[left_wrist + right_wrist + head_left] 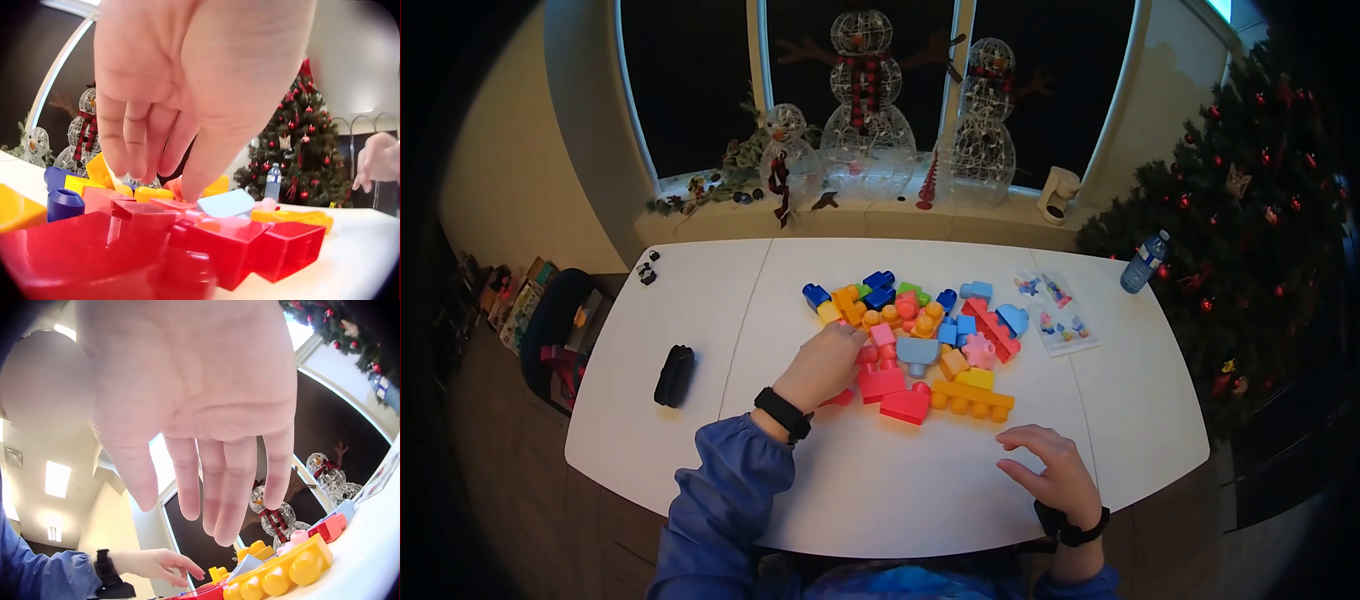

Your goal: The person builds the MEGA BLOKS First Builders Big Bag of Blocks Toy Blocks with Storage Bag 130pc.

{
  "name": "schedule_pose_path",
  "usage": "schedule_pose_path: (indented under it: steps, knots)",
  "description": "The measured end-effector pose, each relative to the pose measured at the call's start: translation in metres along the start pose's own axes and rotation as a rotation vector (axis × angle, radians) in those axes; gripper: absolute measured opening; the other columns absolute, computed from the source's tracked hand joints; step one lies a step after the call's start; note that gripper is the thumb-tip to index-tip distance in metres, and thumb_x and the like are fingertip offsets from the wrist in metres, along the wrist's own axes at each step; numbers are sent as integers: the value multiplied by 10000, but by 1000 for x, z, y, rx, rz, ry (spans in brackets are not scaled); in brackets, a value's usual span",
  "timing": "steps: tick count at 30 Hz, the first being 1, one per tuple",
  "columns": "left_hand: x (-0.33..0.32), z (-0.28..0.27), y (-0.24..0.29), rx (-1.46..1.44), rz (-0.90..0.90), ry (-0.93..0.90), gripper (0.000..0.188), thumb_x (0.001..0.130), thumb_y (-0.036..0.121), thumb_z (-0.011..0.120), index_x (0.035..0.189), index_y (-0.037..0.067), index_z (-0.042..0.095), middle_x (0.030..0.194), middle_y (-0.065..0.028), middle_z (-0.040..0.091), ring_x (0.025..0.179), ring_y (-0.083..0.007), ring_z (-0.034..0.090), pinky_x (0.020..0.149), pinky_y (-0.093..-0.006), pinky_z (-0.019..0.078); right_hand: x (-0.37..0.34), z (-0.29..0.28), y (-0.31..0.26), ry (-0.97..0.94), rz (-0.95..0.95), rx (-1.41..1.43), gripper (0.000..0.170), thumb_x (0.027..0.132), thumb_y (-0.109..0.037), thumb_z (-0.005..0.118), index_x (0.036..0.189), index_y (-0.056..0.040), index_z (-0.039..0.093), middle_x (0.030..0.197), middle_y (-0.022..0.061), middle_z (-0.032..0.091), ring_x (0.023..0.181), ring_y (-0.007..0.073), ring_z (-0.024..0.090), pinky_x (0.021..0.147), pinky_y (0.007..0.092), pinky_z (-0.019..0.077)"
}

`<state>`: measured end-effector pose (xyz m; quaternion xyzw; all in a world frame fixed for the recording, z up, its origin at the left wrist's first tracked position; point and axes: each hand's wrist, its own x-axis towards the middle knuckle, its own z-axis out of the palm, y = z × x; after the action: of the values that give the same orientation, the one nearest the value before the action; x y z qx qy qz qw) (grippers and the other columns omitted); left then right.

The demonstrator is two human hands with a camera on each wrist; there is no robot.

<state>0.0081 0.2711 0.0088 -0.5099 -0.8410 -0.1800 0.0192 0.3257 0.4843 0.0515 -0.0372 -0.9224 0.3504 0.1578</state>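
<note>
Reaching down at 9 o'clock of toy blocks (917, 351), left hand (820, 368): fingers extended, any pinch cannot be told. Right hand (1057, 476): released, fingers slightly bent, blocks' 5 o'clock.

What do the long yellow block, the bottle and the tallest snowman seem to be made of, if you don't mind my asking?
The long yellow block looks like smooth, glossy moulded plastic, given its highlights and rounded studs. The bottle seems clear, shiny plastic: it is see-through, though glass isn't ruled out. The tallest snowman looks like open, pale wire mesh, probably metal.
</note>
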Motion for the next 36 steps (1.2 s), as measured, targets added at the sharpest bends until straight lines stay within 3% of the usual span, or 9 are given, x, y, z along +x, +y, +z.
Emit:
schedule_pose_path:
  steps: [4, 7, 10, 15, 19, 31, 36]
  knots:
    - [15, 7, -8, 18, -18, -105, 413, 797, 39, 754, 1202, 4, 679, 1116, -199, 694, 1061, -385, 667, 940, -444, 559, 0, -1, 6, -1, 1, 3, 286, 868, -84, 817, 1136, -36, 731, 1110, 137, 760, 1035, 310, 730, 926, 375, 568]
    - [11, -2, -5, -71, -68, -89, 444, 793, 33, 756, 1226, 13, 661, 1142, -195, 683, 1013, -390, 684, 895, -449, 571, -1, 1, 10, -14, 23, 14, 276, 892, -176, 827, 1131, -72, 734, 1132, 114, 761, 1049, 306, 715, 941, 389, 558]
    - [-13, -38, 22, -171, -52, 82, 440, 813, 42, 762, 1237, 26, 644, 1122, -178, 668, 960, -360, 700, 844, -418, 580, -1, 1, 9, -30, 35, 5, 277, 891, -175, 827, 1133, -74, 735, 1136, 116, 760, 1054, 312, 714, 939, 393, 560]
    - [-88, -54, 70, -548, -7, 17, 387, 833, 63, 790, 1185, 38, 632, 1059, -139, 645, 926, -292, 684, 824, -350, 572, -1, 1, 10, -19, 27, -22, 284, 891, -178, 827, 1141, -77, 737, 1146, 118, 758, 1056, 319, 710, 936, 401, 563]
    - [-115, -26, 76, -599, -36, -90, 360, 824, 58, 808, 1142, 35, 640, 1060, -141, 653, 943, -302, 683, 835, -359, 572, -1, 9, 10, -42, 23, -16, 285, 895, -187, 824, 1146, -80, 738, 1145, 118, 758, 1059, 320, 709, 937, 408, 562]
    - [-114, -8, 79, -560, -1, -108, 420, 830, 71, 823, 1201, 18, 635, 1107, -160, 650, 977, -350, 687, 862, -386, 578, 3, 2, -12, -94, 42, -43, 299, 888, -183, 827, 1157, -85, 740, 1148, 108, 759, 1071, 312, 707, 962, 405, 555]
    - [-110, -8, 79, -494, 39, -34, 416, 846, 155, 846, 1188, 16, 654, 1113, -170, 669, 984, -350, 690, 869, -399, 572, 42, -27, -43, -24, -191, -211, 303, 885, -170, 823, 1154, -64, 732, 1100, 107, 749, 1047, 309, 699, 942, 411, 544]
